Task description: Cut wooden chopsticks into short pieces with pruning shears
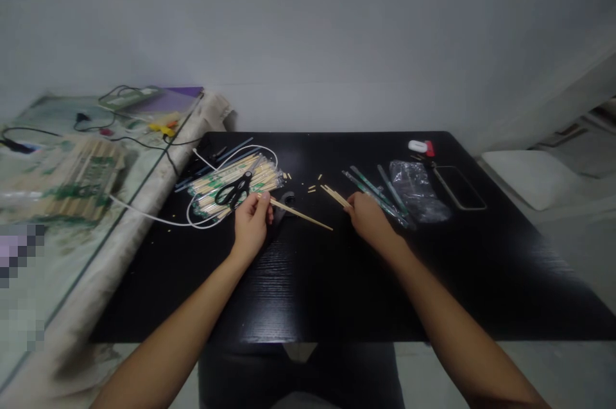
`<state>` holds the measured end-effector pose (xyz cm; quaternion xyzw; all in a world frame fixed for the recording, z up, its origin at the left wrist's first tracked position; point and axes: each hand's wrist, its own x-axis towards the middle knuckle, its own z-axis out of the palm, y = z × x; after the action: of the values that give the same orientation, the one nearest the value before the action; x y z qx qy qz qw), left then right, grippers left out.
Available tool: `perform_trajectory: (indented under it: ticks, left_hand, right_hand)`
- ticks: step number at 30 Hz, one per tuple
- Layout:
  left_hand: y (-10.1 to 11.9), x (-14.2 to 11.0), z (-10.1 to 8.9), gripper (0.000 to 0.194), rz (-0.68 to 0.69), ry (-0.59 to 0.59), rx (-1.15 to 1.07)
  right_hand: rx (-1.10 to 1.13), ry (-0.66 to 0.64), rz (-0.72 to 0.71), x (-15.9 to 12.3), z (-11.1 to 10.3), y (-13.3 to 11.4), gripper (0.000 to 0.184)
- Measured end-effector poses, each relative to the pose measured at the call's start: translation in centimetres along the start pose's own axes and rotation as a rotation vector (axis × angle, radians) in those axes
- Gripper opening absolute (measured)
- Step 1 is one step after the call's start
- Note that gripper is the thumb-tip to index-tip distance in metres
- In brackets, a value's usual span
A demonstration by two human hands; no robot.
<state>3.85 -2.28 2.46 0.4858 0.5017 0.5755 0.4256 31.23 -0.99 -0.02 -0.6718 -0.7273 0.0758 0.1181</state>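
Note:
My left hand (253,217) pinches a wooden chopstick (305,215) that points right and slightly down over the black table. In my right hand (369,216) are several wooden sticks (335,195), their ends sticking out to the left; the rest of them is hidden by the fingers. Short cut pieces of wood (312,189) lie between and beyond the hands. Close behind my left hand, black-handled scissors (235,189) rest on a pile of wrapped chopsticks (212,194). Green-printed plastic wrappers (378,194) lie just right of my right hand.
A white cable (154,219) loops around the pile. Clear plastic bag (416,191), phone-shaped object (459,187) and white case (418,146) occupy the table's right side. Left, a glass-topped surface holds more packed chopsticks (91,171) and wires. A white seat (517,178) stands at right.

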Motion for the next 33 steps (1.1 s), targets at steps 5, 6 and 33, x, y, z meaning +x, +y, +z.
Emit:
perform_trajectory:
  ticks: [5, 6, 33]
  left_hand:
    - [-0.5, 0.1, 0.0, 0.038, 0.004, -0.001, -0.029]
    - [-0.6, 0.2, 0.0, 0.038, 0.004, -0.003, -0.036]
    - [-0.8, 0.4, 0.1, 0.038, 0.038, -0.015, -0.032]
  right_hand:
    - [-0.241, -0.074, -0.009, -0.9, 0.0, -1.5, 0.022]
    - [-0.294, -0.07, -0.006, -1.0, 0.1, -1.8, 0.024]
    - [1.24, 0.075, 0.089, 0.0, -4.1, -2.9, 0.039]
